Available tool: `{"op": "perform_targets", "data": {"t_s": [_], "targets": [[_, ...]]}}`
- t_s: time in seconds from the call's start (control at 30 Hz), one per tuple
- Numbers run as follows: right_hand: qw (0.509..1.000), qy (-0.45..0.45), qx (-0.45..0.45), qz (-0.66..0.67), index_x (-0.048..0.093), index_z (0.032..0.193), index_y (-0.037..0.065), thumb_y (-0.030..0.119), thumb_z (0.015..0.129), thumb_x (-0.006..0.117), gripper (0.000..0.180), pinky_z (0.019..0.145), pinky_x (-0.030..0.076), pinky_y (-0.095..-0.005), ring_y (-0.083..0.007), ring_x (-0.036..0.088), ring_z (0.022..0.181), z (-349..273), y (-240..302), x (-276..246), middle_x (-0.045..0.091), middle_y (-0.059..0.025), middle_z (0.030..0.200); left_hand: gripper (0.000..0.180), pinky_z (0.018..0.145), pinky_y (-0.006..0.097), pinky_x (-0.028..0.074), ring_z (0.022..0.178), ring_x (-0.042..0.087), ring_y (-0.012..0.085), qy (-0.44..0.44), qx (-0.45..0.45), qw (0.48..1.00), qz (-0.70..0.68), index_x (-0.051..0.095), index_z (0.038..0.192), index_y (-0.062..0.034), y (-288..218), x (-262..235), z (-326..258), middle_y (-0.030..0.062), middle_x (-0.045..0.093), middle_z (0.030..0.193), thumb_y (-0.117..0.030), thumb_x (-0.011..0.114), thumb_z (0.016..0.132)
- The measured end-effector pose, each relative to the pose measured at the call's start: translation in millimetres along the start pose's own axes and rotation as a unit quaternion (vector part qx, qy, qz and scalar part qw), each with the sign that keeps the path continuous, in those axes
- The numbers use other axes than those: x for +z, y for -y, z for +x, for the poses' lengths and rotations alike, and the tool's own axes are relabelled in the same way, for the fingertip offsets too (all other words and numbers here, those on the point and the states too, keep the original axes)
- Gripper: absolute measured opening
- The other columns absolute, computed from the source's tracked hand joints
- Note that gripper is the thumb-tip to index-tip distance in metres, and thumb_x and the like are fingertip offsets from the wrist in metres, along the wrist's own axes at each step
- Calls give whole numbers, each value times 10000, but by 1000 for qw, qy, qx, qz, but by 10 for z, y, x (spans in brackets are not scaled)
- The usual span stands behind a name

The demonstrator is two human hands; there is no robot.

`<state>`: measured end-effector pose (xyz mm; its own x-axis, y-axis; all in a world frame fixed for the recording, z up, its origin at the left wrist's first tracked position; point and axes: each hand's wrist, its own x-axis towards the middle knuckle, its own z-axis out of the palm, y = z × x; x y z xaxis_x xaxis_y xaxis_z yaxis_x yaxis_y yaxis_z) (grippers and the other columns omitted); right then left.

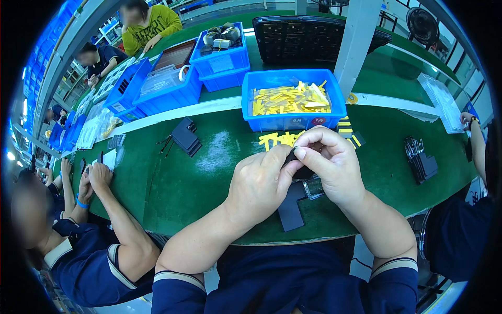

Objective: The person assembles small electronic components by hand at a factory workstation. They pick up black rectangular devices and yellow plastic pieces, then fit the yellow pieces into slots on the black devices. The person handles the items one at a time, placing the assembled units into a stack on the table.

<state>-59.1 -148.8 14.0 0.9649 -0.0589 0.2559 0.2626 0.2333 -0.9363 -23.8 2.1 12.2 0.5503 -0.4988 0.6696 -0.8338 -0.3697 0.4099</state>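
My left hand [259,183] and my right hand [329,159] meet over the green table [178,183], fingertips pinched together on a small dark part [303,171]. Most of that part is hidden by my fingers. Below the hands lies a flat black piece [291,208] next to a small clear item [314,187]. Yellow strips [277,139] lie on the table just beyond my hands, in front of a blue bin [293,123] filled with more yellow strips.
A stack of black pieces [186,137] sits to the left, another black stack [421,162] to the right. Several blue bins [172,94] and a black tray [308,36] stand further back. A white post [355,42] rises behind the bin. Co-workers sit on both sides.
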Motion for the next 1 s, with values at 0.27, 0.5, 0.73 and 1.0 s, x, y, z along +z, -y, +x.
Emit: {"op": "perform_targets", "data": {"t_s": [0.27,0.5,0.73,1.0], "targets": [[998,-21,-37,-52,584,876,-13,33,837,601,63,680,470,-222,-79,551,767,-12,-23,-5,540,-36,878,228,499,337,482,546,608,261,2,-28,997,-67,563,932,-5,-20,-26,34,122,595,641,-91,690,763],[994,-31,-60,-89,594,872,-5,39,835,606,59,694,464,-228,-84,554,776,-2,-21,-22,546,-35,875,128,436,268,457,514,608,181,-38,-29,995,-82,606,878,-9,58,-53,47,101,641,687,-80,664,789],[984,-28,-96,-147,605,862,-1,40,819,616,61,678,466,-232,-100,565,756,5,-33,-31,554,-42,849,95,451,264,465,495,598,171,-50,-62,990,-118,662,844,-21,9,-70,71,98,651,699,-79,678,771],[979,-13,-111,-168,607,852,-11,37,813,618,64,676,471,-234,-110,570,749,4,-14,-34,555,-52,838,95,479,246,479,560,625,171,-32,-87,986,-137,679,831,-21,40,-118,71,106,669,743,-84,693,761]]}}
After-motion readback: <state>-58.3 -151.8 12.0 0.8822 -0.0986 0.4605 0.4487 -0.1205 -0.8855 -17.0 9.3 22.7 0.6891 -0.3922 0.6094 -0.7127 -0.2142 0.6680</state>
